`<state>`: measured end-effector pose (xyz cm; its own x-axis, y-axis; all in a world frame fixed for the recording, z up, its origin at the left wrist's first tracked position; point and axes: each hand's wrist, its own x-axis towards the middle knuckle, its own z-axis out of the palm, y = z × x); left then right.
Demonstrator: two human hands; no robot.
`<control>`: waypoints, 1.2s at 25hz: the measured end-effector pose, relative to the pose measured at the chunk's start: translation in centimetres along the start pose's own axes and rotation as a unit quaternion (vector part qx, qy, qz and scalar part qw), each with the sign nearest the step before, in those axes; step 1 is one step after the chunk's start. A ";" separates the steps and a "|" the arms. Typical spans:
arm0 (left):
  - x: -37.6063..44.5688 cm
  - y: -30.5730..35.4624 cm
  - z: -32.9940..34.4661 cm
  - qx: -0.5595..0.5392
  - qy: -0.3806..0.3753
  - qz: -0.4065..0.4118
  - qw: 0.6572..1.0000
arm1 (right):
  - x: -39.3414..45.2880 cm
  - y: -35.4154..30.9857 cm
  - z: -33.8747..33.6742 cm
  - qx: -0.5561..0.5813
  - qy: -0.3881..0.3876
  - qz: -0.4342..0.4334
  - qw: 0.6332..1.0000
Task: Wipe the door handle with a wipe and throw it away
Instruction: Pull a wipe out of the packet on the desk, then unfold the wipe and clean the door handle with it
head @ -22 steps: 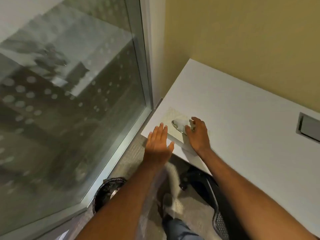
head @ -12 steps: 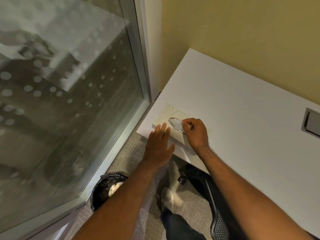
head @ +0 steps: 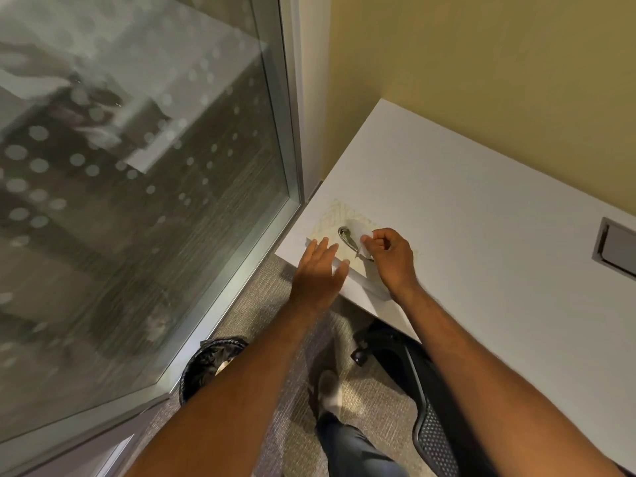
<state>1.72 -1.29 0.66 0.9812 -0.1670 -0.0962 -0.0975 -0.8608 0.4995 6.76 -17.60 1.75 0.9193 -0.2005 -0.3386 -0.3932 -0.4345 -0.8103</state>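
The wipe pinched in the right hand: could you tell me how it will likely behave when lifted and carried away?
The wipe looks thin and crumpled in the right hand, so it is probably floppy and will droop. It seems very light, since fingertips alone hold it. It is unlikely to roll, and should drop easily into the bin below.

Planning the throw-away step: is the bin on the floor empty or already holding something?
Not empty: inside the black-lined bin a pale scrap shows, partly hidden by the left forearm. How full, cannot tell.
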 end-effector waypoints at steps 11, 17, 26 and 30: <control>-11.2 1.3 -12.6 -0.619 0.066 -0.243 0.744 | -16.9 -9.6 2.6 0.174 -0.142 -0.050 0.973; -28.5 -4.8 -17.2 -0.612 0.172 -0.247 0.731 | -32.1 -9.4 9.2 0.147 -0.258 -0.076 0.952; -55.6 -11.7 -20.9 -0.581 0.353 -0.304 0.668 | -54.2 -7.7 20.9 0.064 -0.355 -0.201 0.911; -64.9 -13.2 -22.1 -0.563 0.419 -0.345 0.623 | -62.8 -7.7 24.4 0.086 -0.447 -0.146 0.879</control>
<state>-56.99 31.50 19.32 0.5125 0.7722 -0.3755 0.1110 0.3741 0.9207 -47.54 19.78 17.56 0.6560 0.6998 -0.2829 -0.2019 -0.1985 -0.9591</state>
